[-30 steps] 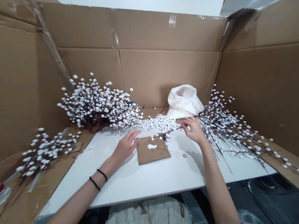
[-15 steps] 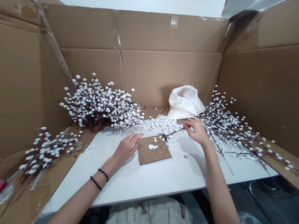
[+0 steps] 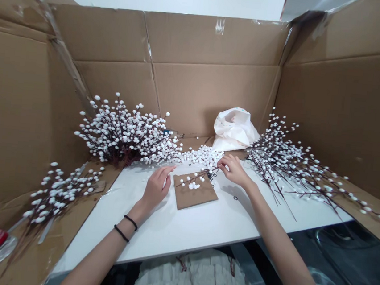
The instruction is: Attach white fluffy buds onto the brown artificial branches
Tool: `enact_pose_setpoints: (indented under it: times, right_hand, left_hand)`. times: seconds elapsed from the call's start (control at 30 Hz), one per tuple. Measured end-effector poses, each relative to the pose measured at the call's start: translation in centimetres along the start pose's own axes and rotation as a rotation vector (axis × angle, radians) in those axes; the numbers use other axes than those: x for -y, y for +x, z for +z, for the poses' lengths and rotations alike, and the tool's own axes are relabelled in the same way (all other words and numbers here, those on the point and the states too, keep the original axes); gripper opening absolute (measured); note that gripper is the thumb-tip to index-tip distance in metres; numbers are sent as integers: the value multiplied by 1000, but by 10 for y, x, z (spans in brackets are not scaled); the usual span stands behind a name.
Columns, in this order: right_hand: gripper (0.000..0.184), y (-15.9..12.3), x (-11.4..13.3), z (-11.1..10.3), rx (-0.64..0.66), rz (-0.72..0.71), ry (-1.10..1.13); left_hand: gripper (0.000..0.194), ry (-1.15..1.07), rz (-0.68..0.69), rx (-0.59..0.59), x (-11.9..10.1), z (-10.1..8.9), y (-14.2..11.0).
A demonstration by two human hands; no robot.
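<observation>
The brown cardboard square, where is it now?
In the head view, the cardboard square lies on the white tabletop, just to the right of the left hand and partly beneath the berry twig that the right hand holds.

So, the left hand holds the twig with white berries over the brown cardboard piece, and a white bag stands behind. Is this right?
The side is wrong: in the head view, the right hand holds the twig over the brown cardboard piece, and a white bag stands behind.
</observation>
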State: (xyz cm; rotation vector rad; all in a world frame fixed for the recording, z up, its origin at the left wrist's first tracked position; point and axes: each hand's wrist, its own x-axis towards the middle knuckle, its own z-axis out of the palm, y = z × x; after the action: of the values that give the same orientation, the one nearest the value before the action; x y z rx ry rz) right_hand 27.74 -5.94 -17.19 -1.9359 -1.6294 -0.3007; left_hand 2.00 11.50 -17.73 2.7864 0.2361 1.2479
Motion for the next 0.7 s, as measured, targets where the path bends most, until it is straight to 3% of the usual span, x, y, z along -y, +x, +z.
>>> enact_pose_setpoints:
  times: [0.33, 0.4, 0.53, 0.6, 0.7]
  right_hand:
    - [19, 0, -4, 6, 10, 9, 3]
    - [20, 0, -7, 4, -27, 27, 30]
    - [21, 1, -20, 0, -134, 67, 83]
    - [21, 0, -28, -3, -159, 79, 55]
    - [21, -3, -36, -10, -157, 83, -45]
  left_hand:
    - [34, -28, 7, -43, -1, -1, 0]
    - [33, -52, -45, -117, 1, -5, 2]
    - [29, -79, -279, -342, 9, -14, 8]
    - [27, -68, -330, -282, 14, -13, 13]
    - [29, -62, -216, 95, 20, 1, 23]
